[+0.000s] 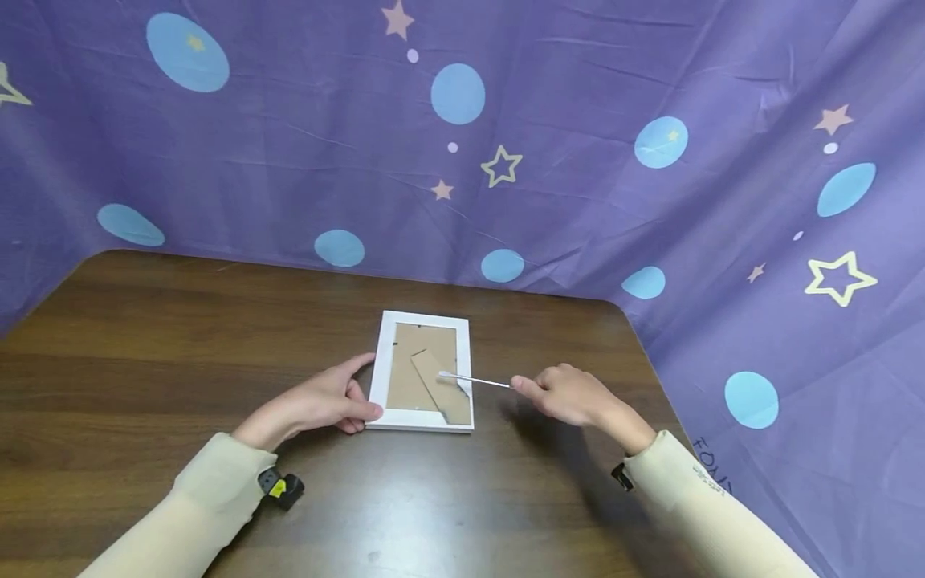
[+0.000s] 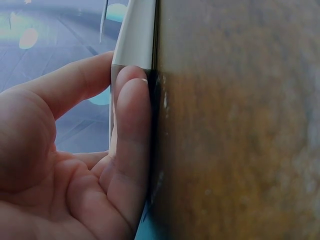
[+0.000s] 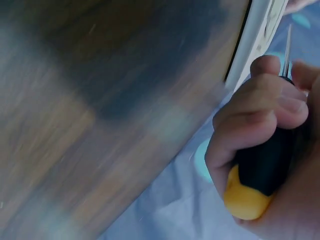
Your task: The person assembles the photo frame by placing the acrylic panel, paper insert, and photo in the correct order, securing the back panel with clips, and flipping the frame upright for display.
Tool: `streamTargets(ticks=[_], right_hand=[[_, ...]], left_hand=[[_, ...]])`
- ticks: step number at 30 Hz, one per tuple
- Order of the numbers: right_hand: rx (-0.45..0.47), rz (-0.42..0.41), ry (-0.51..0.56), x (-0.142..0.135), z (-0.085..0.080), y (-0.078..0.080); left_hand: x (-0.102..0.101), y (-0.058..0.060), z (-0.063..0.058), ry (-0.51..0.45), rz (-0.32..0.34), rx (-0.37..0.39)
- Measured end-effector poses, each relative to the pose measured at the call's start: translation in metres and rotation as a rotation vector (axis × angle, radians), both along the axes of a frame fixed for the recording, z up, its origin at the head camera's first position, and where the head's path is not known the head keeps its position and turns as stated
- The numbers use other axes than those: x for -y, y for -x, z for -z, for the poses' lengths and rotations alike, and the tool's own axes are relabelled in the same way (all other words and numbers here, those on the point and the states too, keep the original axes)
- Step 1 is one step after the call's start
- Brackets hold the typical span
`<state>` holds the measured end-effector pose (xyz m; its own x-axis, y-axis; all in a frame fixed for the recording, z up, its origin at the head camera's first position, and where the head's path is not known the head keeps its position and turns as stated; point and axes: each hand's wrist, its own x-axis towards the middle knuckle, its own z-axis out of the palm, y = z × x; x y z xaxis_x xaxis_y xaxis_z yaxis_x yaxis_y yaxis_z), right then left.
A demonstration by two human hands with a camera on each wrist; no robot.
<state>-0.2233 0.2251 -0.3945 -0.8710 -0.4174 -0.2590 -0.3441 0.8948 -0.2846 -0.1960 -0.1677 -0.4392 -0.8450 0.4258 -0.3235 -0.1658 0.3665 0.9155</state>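
Note:
A white picture frame [image 1: 422, 419] lies face down on the table, its brown backing board [image 1: 412, 361] and slanted easel stand [image 1: 433, 385] showing. My left hand [image 1: 328, 397] grips the frame's left edge, thumb over the near left corner and index finger farther up the side. In the left wrist view, curled fingers [image 2: 132, 115] rest along the frame's edge. A screwdriver with a black and yellow handle [image 3: 265, 165] is wrapped in my right hand [image 1: 574, 395], to the right of the frame. Its thin metal shaft [image 1: 480, 381] points left, with the tip over the stand.
The brown wooden table [image 1: 181, 345] extends around the frame and has rounded far corners. Behind it and along the right side hangs a purple cloth [image 1: 578, 201] with blue ovals and stars. A dark device is strapped at each wrist.

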Motion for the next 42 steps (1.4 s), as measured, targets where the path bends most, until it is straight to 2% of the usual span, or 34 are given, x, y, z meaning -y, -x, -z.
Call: streamTargets(ticks=[3, 8, 16, 42], right_hand=[[-0.035, 0.05, 0.009, -0.011, 0.0, 0.007], [-0.057, 0.089, -0.021, -0.02, 0.004, 0.017], [0.002, 0.123, -0.03, -0.022, 0.014, 0.023], [0.055, 0.111, -0.031, -0.019, 0.01, 0.031]], left_hand=[[0.001, 0.0, -0.001, 0.005, -0.005, 0.0], [0.002, -0.001, -0.001, 0.015, -0.01, -0.006], [0.0, -0.003, 0.002, 0.022, -0.009, -0.013], [0.0, -0.001, 0.002, 0.018, -0.015, -0.019]])
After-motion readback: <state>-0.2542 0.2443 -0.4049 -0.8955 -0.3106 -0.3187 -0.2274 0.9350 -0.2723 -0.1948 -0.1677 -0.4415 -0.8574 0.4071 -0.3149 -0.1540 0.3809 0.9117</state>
